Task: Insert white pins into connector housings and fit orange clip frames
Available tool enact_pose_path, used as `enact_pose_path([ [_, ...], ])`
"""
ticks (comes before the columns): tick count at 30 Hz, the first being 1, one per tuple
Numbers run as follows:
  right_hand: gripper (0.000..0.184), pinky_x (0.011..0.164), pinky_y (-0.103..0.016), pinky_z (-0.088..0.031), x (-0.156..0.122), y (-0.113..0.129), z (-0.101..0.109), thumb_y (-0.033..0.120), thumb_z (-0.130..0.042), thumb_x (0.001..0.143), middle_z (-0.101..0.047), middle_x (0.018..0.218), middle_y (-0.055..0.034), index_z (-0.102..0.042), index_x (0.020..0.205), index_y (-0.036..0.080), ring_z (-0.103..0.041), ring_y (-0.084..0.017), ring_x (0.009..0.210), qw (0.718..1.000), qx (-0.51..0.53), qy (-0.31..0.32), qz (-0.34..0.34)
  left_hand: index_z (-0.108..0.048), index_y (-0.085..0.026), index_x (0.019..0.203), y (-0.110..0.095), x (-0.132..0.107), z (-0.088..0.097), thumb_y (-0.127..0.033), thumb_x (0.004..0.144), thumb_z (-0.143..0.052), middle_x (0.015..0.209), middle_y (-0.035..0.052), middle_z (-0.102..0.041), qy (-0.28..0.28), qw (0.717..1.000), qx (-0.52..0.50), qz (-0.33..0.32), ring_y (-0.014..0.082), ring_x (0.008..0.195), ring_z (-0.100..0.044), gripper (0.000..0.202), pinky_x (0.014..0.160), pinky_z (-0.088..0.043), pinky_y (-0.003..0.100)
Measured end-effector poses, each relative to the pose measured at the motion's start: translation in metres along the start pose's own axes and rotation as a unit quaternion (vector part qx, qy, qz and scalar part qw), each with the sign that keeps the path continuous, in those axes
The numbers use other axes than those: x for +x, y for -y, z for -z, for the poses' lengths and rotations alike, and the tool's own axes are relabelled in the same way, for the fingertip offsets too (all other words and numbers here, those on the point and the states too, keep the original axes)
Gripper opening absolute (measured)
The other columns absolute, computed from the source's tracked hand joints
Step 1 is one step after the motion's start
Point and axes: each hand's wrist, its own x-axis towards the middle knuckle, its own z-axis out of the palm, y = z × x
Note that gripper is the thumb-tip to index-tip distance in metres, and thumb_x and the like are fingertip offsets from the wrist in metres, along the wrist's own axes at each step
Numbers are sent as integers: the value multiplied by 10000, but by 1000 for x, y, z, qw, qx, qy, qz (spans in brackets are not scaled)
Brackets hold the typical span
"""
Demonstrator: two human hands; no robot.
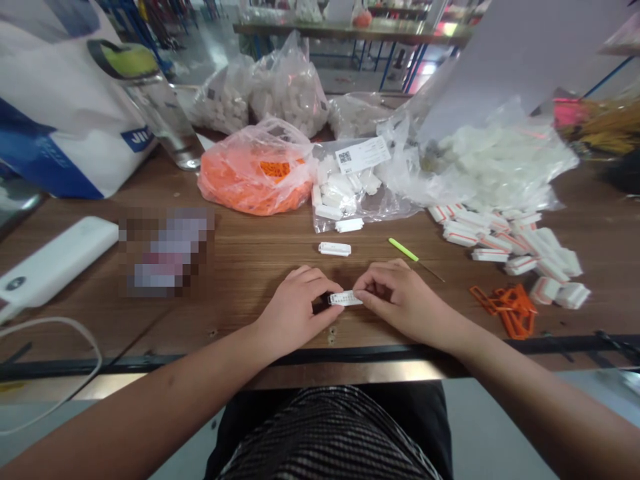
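Between my two hands, near the table's front edge, is a small white plastic piece with a row of dark marks along its face. My left hand pinches its left end between thumb and fingers. On its right end my right hand closes with thumb and index finger, covering that end. A similar white piece lies just beyond my hands, and another sits at the mouth of a clear bag. To the right of these rests a thin tool with a yellow-green handle and a metal shaft.
Orange rectangular frames lie at right, below a pile of white pieces with orange strips. Behind stand an orange-filled bag, an open clear bag of white parts and a bottle. At left are a white power bank and cable.
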Motion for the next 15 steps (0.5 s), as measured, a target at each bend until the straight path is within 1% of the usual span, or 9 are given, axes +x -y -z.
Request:
enact_pose_path([
  [4, 116, 779, -336, -355, 2, -3, -7, 205, -595, 865, -614, 661, 26, -666, 773, 199, -539, -122, 644, 1000, -27, -2, 9, -663, -200, 953, 1, 0, -1, -234, 859, -667, 841, 6, -647, 1, 1000, -4, -5, 185, 830, -562, 100, 840, -435, 378],
  [8, 110, 774, -337, -338, 1, -4, -5, 198, -591, 870, -616, 678, 15, -660, 785, 186, -544, -133, 664, 999, -47, -1, 28, -665, -190, 959, 0, 1, 0, -219, 854, -676, 849, 10, -647, 3, 1000, -6, -3, 187, 842, -562, 110, 841, -431, 373],
  [12, 172, 770, -353, -327, -2, 0, -4, 221, -553, 899, -630, 676, 0, -688, 796, 191, -545, -147, 670, 991, -104, -13, 84, -666, -194, 947, -1, 1, 1, -219, 855, -672, 833, 6, -646, -2, 1000, -6, -3, 187, 838, -565, 96, 846, -435, 376],
  [15, 247, 777, -370, -336, -6, 6, -6, 219, -513, 913, -627, 636, -14, -710, 766, 196, -532, -157, 650, 975, -179, -32, 129, -664, -202, 955, -1, 1, 0, -229, 861, -665, 849, 7, -657, -7, 1000, -8, -3, 187, 845, -569, 97, 854, -441, 382],
])
